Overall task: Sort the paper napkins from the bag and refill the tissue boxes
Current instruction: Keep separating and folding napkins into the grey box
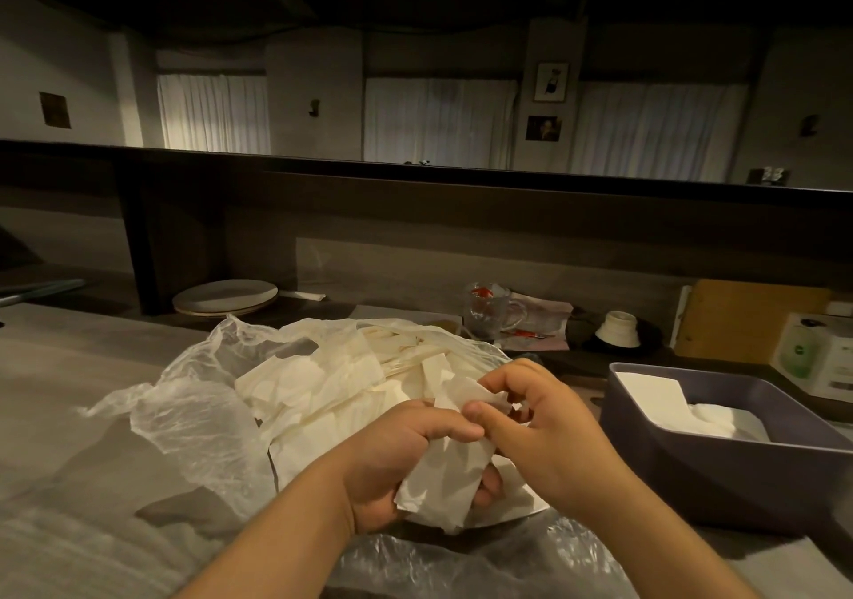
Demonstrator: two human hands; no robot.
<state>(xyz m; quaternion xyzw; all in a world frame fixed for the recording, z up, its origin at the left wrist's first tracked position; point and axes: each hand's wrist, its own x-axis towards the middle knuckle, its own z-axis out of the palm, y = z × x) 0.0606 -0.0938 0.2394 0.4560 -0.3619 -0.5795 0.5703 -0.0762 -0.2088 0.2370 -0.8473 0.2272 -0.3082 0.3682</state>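
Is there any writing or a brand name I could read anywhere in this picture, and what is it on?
Nothing can be read.
White carton at far right: green logo and print, too blurred to read.
Two framed pictures on the wall: no legible text.
Napkins, plastic bag, purple box: no print visible.

You have two hands in view, the left hand (397, 460) and the right hand (549, 423), sharing one paper napkin (450, 474) between them, and one clear plastic bag (194, 414) holding a heap of napkins (332, 390) too jumbled to count. To your right sits one purple tissue box (720, 474), and at the back of the tabletop (60, 367) you can count two stacked plates (225, 298), one glass mug (491, 312), one small white cup (618, 327) and one brown board (738, 321).
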